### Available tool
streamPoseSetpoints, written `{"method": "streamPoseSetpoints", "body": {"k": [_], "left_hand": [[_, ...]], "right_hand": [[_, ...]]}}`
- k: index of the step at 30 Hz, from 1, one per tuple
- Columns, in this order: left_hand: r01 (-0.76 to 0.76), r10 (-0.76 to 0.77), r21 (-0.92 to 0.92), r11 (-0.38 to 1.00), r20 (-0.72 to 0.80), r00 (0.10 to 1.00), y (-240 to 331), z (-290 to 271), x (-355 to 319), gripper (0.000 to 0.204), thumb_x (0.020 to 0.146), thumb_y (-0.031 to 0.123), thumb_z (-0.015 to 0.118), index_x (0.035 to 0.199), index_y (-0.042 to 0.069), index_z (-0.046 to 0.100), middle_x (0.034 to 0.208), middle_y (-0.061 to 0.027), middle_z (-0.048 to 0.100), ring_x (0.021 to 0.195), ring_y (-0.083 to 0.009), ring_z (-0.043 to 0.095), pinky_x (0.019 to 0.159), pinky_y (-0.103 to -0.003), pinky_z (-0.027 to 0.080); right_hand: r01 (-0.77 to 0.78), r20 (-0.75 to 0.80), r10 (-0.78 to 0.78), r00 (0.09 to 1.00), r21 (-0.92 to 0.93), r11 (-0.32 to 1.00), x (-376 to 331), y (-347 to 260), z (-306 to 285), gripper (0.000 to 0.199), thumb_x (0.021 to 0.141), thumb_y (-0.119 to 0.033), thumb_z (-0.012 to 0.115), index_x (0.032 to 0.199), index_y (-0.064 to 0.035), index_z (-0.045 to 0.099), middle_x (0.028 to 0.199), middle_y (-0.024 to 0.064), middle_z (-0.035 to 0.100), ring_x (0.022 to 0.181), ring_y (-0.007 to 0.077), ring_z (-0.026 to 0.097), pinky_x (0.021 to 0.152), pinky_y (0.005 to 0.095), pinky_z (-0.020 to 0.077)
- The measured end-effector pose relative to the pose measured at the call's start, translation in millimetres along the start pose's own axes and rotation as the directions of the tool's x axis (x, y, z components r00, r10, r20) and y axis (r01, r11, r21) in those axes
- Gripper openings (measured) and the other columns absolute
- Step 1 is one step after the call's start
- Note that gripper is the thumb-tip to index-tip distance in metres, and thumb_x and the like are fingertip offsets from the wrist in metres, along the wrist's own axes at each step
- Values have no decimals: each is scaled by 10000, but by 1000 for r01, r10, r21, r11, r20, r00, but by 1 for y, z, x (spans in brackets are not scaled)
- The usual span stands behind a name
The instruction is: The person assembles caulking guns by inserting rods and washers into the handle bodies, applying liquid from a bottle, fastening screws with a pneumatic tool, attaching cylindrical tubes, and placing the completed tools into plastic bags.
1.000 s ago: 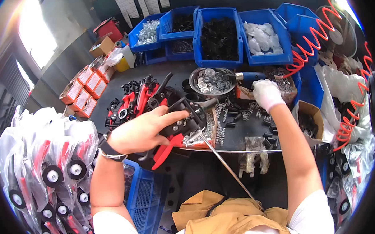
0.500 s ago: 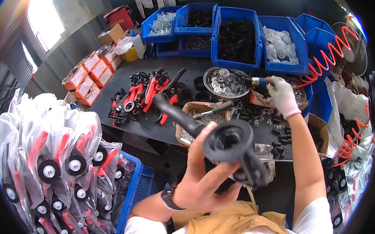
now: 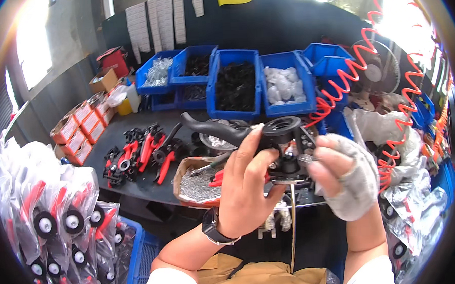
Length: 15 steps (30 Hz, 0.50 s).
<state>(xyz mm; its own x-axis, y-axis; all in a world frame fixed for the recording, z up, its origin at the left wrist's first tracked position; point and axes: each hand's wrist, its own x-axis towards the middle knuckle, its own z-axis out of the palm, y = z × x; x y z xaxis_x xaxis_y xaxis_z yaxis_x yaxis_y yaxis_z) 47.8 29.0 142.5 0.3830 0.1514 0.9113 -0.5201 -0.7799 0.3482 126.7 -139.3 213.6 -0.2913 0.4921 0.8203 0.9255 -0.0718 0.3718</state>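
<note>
From here, the left hand [image 3: 247, 192] is wrapped around the black handled part [image 3: 283, 134], held in front of the counter [image 3: 135, 120] at the top of a metal rod [image 3: 293, 225]. The gloved right hand [image 3: 352, 182] curls its fingers at the part's side; I can't tell what they pinch. Looks like a fitting step, calling for steady support and careful fingertip alignment

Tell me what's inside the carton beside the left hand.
The carton holds small metal pieces, with a green-handled tool lying over them. The left hand covers the carton's right end, hiding what's there.
</note>
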Motion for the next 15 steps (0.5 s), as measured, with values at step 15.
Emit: {"method": "streamPoseSetpoints", "body": {"k": [15], "left_hand": [[-158,153,65,985,66,986,26,30,-58,336,671,56,732,962,131,582,1346,-190,498,885,-337,571,730,-403,473]], "right_hand": [[-684,40,699,714,254,684,-76,-42,-30,321,923,-217,655,1157,-6,596,1109,171,593,1007,275,588,897,367,463]]}}
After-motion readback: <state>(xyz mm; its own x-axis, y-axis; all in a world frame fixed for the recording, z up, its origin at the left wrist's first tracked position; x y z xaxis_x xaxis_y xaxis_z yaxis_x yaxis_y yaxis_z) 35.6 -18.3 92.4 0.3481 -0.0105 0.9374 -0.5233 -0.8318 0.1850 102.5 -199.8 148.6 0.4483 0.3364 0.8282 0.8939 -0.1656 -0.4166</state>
